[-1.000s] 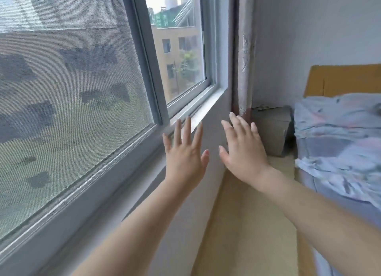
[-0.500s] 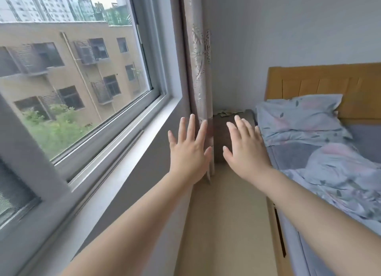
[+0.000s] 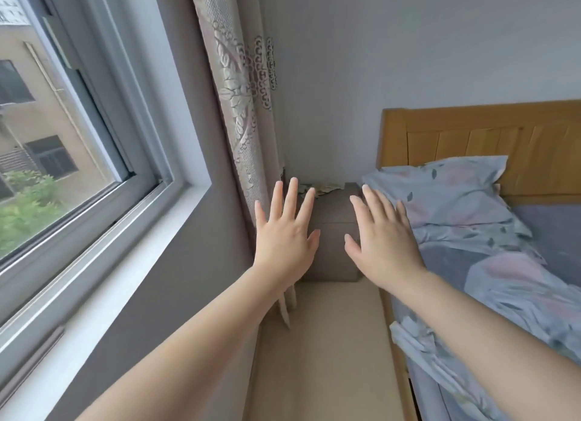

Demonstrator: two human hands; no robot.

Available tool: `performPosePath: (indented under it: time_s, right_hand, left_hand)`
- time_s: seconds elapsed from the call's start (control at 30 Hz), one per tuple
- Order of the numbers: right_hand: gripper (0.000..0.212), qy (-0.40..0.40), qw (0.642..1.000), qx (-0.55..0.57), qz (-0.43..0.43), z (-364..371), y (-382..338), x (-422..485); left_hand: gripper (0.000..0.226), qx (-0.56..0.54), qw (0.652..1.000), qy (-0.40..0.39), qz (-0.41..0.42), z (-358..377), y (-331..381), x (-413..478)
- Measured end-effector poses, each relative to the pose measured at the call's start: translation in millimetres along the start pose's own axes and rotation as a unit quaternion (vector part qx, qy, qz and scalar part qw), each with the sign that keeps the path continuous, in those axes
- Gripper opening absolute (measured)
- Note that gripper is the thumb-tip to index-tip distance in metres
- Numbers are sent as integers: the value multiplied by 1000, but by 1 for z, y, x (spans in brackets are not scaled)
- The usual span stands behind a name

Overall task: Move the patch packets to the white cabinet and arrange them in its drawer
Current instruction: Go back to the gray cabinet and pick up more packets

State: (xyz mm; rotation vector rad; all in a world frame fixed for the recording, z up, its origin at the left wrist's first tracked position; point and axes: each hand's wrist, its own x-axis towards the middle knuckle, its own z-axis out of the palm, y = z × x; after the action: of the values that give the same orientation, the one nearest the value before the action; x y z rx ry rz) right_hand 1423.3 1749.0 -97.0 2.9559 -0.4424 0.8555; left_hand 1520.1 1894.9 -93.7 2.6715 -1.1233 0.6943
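Head view: left hand (image 3: 284, 244) and right hand (image 3: 382, 247) outstretched, flat.

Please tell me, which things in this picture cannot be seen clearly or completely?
- Packets on the brown bedside cabinet: head view, small and far, partly behind the left hand; their number is unclear.
- Cabinet front: head view, sides covered by the left hand and right hand.
- Bed: head view, cut off by the right edge.
- White cabinet: not in view.

Items (image 3: 325, 188) atop nightstand (image 3: 333, 247) indistinct, bed (image 3: 503, 263) cropped
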Motion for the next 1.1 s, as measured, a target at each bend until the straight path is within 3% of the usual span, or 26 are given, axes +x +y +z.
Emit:
performPosePath:
  time_s: [0.27, 0.53, 0.8, 1.1]
  right_hand:
    - [62, -9, 999, -23, 31, 96, 84, 202]
    - [63, -29, 998, -31, 51, 182, 185, 343]
    - [64, -57, 998, -27, 17, 311, 271, 494]
    - [63, -163, 985, 2, -50, 469, 310, 630]
  left_hand:
    - [72, -2, 1000, -3, 23, 113, -31, 223]
    - [71, 0, 999, -18, 36, 205, -33, 396]
    - [71, 12, 998, -67, -14, 334, -42, 546]
    - [70, 6, 985, -139, -98, 467, -99, 670]
